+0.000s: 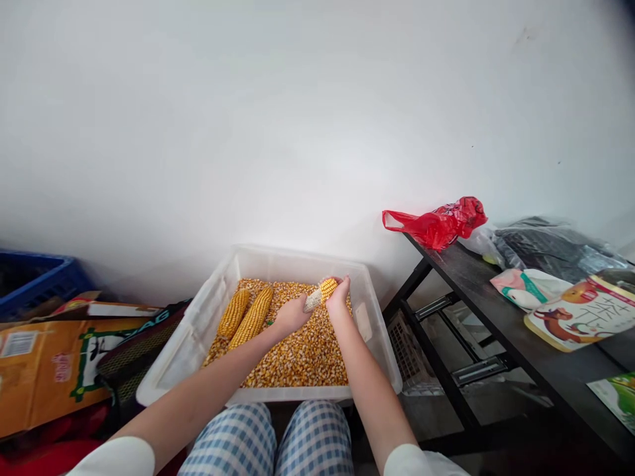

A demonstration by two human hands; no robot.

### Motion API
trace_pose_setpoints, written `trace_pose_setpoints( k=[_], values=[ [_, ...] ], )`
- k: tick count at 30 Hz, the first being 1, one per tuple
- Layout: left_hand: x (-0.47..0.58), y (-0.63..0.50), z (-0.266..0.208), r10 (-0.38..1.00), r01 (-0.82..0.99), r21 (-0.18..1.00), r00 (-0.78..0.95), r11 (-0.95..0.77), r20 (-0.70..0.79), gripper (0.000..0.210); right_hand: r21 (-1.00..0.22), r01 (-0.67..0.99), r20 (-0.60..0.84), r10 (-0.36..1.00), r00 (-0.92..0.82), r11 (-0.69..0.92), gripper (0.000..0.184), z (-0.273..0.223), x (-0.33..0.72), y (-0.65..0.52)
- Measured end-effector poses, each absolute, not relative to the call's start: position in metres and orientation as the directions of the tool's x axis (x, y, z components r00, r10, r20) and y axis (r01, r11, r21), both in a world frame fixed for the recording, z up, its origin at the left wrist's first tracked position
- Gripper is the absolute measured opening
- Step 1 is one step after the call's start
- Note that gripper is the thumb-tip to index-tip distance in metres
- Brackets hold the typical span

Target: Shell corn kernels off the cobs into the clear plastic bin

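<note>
Above the loose corn kernels I hold one corn cob, partly stripped: its middle is bare and pale, and yellow kernels cover the right end. My left hand is wrapped round the bare left end. At the kernelled right end, my right hand is closed on the cob, with some of its fingers hidden behind it. Two full corn cobs lie side by side on the kernels to the left, a shorter cob and a longer cob. All of this is inside a translucent plastic bin.
To the right stands a black table bearing a red plastic bag, a printed container and clear plastic wrapping. Cardboard boxes and a blue crate are at left. A white wall rises behind the bin.
</note>
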State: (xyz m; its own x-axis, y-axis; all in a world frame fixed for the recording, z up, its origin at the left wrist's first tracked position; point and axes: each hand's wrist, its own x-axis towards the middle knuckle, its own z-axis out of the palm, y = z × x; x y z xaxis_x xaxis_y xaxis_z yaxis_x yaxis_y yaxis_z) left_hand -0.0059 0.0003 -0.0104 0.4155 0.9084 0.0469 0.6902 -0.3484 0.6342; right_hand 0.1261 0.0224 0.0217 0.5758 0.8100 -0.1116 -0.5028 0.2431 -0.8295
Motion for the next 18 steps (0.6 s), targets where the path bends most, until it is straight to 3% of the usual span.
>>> trace_pose_setpoints(
  k=[3,6,9,14,18],
  values=[
    [0.001,-0.006,-0.011,0.897,0.638,0.693,0.441,-0.335,0.028,0.018,-0.844,-0.478,-0.165,0.731,0.662,0.242,0.04,0.025,0.124,0.022],
    [0.004,-0.01,-0.01,0.826,0.461,0.861,0.556,-0.213,-0.093,0.014,-0.916,-0.298,-0.037,0.682,0.731,0.269,0.038,0.026,0.123,0.022],
    [0.002,-0.01,-0.009,0.77,0.317,0.944,0.624,-0.093,-0.134,0.013,-0.939,-0.193,0.052,0.67,0.741,0.286,0.036,0.025,0.124,0.02],
    [-0.001,-0.005,-0.008,0.742,0.237,0.971,0.649,0.012,-0.168,0.019,-0.964,-0.094,0.119,0.722,0.681,0.247,0.043,0.022,0.135,0.023],
    [0.0,0.001,-0.01,0.818,0.405,0.906,0.558,-0.122,-0.139,0.024,-0.993,-0.036,0.052,0.699,0.713,0.111,0.042,0.015,0.14,0.031]
  ],
)
